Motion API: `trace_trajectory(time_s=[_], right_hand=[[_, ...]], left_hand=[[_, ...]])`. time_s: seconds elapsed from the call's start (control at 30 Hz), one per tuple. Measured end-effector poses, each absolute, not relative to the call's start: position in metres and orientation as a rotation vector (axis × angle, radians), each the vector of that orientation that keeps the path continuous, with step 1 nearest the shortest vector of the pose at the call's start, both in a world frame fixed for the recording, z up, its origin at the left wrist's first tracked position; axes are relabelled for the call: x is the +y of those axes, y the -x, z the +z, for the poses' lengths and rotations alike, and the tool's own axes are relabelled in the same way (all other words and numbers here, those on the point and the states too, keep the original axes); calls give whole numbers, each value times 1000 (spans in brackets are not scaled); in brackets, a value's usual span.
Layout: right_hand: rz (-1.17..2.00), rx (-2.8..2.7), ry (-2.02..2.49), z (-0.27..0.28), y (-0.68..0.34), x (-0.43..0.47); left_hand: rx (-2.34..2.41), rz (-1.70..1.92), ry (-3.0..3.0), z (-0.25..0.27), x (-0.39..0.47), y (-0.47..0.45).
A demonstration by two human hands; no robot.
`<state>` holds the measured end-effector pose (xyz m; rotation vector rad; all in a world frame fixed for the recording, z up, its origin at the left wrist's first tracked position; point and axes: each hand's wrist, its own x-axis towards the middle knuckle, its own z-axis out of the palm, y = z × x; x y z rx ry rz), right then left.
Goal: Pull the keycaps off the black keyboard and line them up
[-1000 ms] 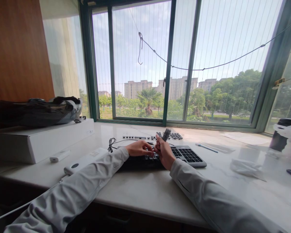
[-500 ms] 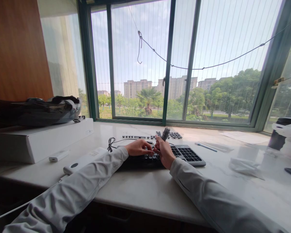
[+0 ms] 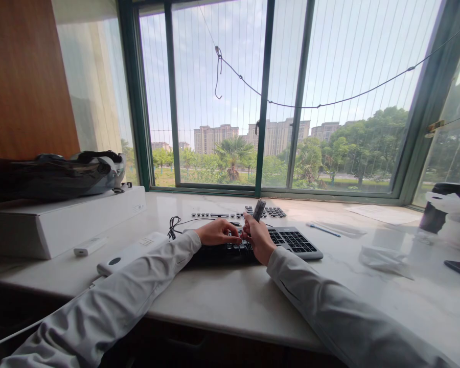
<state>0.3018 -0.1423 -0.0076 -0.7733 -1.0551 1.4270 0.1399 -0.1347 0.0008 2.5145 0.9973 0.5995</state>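
A black keyboard (image 3: 299, 245) lies on the counter in front of me, its right-hand part showing bare sockets without keycaps. My right hand (image 3: 258, 237) is closed around a dark grey tool (image 3: 259, 209), whose thick end sticks up above the fist; its lower end is hidden, so its exact kind is unclear. Over the keyboard's middle, my left hand (image 3: 219, 232) has its fingers bent and pinched together beside the right fingertips. Whatever sits between the left fingers is too small to make out. Behind the keyboard, loose black keycaps (image 3: 274, 211) lie in rows.
To the left are a white box (image 3: 92, 220) with a dark bag (image 3: 53, 174) on it, a white power strip (image 3: 134, 253) and a small white device (image 3: 90, 247). At right lie a pen (image 3: 324, 230), clear plastic bags (image 3: 383, 259) and a black cup (image 3: 440, 209).
The whole view has shifted slightly. Both hands stay together over the keyboard, and the right one still grips the dark grey tool.
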Motion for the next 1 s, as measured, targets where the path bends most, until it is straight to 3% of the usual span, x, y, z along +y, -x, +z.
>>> trace_trajectory(time_s=[1.0], right_hand=[[1419,-1085,686,-15,-298,-138]], left_hand=[[951,568,-2503,6,-137,-138]])
